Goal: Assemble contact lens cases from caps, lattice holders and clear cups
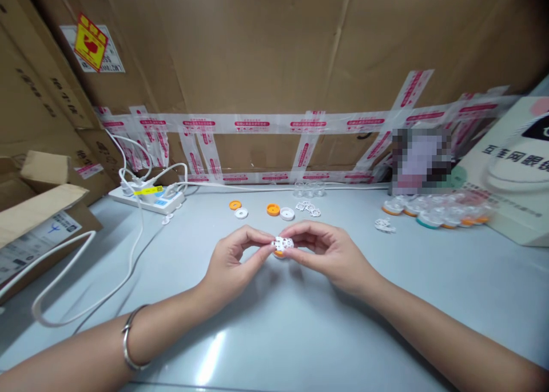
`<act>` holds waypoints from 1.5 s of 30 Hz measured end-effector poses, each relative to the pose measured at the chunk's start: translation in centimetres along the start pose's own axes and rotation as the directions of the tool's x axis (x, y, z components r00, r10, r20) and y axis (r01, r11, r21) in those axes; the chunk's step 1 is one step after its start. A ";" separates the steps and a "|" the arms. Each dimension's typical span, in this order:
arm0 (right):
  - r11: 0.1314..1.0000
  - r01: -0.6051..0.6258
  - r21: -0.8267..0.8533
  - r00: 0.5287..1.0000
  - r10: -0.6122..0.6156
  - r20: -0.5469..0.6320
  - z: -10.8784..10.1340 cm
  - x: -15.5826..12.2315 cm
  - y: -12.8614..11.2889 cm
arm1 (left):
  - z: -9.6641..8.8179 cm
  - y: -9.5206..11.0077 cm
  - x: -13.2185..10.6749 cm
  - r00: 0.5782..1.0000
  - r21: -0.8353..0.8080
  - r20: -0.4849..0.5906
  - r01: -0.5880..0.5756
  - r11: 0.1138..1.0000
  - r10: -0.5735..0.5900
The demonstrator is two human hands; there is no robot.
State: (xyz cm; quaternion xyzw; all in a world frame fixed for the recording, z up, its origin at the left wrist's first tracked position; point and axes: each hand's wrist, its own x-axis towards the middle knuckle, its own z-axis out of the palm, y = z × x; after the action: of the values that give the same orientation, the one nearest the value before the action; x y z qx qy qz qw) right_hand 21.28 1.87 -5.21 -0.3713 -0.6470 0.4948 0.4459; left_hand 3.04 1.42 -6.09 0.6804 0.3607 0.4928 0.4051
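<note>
The left hand (229, 263) and the right hand (326, 254) meet over the middle of the table (274, 335), just above its surface. Between them is a small white piece (283, 243) with dark holes, and an orange disc (278, 254) shows just under it, touching it. Each grip is closed to a pinch: the left thumb and forefinger press the white piece from the left, and the right thumb and forefinger press it from the right. The other fingers curl loosely. Whether the disc is joined to the piece cannot be told. A metal bangle (128, 337) sits on the left wrist.

Beyond the hands, toward the far edge, lie 4 round parts in a loose row: an orange ring (235, 205), a white ring (241, 213), an orange cap (273, 209) and a white cap (287, 213). Just right of them is a little heap of white bits (309, 208), and behind it stand clear vials (309, 189).

At the far left a power strip (148, 198) lies on the table with plugs in it, and a white cable (86, 300) loops from it toward the near left. An open carton (38, 220) stands at the left edge.

At the far right a clear bag (437, 212) holds round discs with orange and teal rims. 2 or 3 more white bits lie just left of it. A pale printed box (510, 174) stands at the right edge.

Cardboard (274, 48) joined with printed tape (274, 123) forms the back wall.
</note>
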 end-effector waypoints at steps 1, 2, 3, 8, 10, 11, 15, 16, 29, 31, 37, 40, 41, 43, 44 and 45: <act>1.000 -0.012 0.014 1.000 0.012 -0.003 0.0 0.0 0.0 | 0.0 0.0 0.0 1.000 0.001 -0.001 -0.008 1.000 0.008; 0.999 -0.018 0.028 1.000 0.018 -0.005 0.1 -0.1 0.1 | 0.0 0.0 0.0 1.000 0.004 -0.004 -0.013 1.000 0.013; 0.999 -0.020 0.039 1.000 0.021 -0.006 0.2 -0.1 0.2 | 0.0 -0.1 0.0 1.000 0.009 -0.005 -0.018 1.000 0.018; 0.992 -0.092 0.090 0.996 0.093 -0.007 0.3 0.0 0.5 | -0.1 -0.2 0.0 0.999 0.062 0.004 -0.055 0.997 0.054; 0.985 -0.137 0.106 0.991 0.137 0.008 0.2 0.1 0.5 | -0.1 -0.3 0.0 0.997 0.092 0.012 -0.078 0.993 0.078; 0.982 -0.154 0.110 0.988 0.153 0.015 0.2 0.2 0.4 | -0.1 -0.3 0.1 0.995 0.107 0.017 -0.095 0.990 0.094; 0.974 -0.203 0.097 0.979 0.201 0.029 0.1 0.2 0.1 | -0.1 -0.3 0.1 0.986 0.165 0.046 -0.165 0.972 0.160; 0.972 -0.215 0.092 0.977 0.213 0.031 0.1 0.2 0.1 | -0.1 -0.3 0.2 0.985 0.177 0.054 -0.169 0.970 0.161; 0.948 0.005 -0.319 0.996 -0.032 -0.079 -1.0 1.7 1.9 | -0.3 -2.6 1.6 0.968 0.486 0.204 0.028 0.873 -0.145; 0.924 0.085 -0.372 0.995 -0.097 -0.014 -0.8 1.7 1.9 | -0.1 -2.8 1.8 0.959 0.512 0.242 0.000 0.859 -0.144; 0.966 0.016 -0.256 0.995 -0.040 -0.087 -0.2 2.1 2.5 | 0.1 -3.0 2.3 0.964 0.572 0.243 -0.050 0.819 -0.110; 0.964 0.006 -0.267 0.993 -0.036 -0.109 -0.1 2.3 2.9 | 0.0 -3.3 2.5 0.976 0.598 0.202 -0.057 0.800 -0.081; 0.964 0.007 -0.265 0.992 -0.040 -0.117 -0.1 2.4 3.0 | -0.1 -3.3 2.6 0.979 0.603 0.191 -0.057 0.795 -0.075; 0.968 0.011 -0.252 0.991 -0.045 -0.127 -0.1 2.5 3.2 | -0.2 -3.5 2.7 0.981 0.607 0.184 -0.059 0.793 -0.068; 0.970 0.012 -0.245 0.991 -0.044 -0.128 -0.1 2.6 3.2 | -0.2 -3.5 2.7 0.980 0.605 0.187 -0.061 0.794 -0.067; 0.971 0.011 -0.238 0.991 -0.043 -0.129 0.0 2.6 3.3 | -0.2 -3.5 2.7 0.979 0.603 0.193 -0.065 0.795 -0.067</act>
State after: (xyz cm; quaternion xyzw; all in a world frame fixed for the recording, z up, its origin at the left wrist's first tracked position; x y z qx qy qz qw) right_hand 20.59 5.08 -7.82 -0.4450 -0.6751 0.3822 0.4474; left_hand 3.19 5.36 -8.22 0.8208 0.4562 0.2787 0.2013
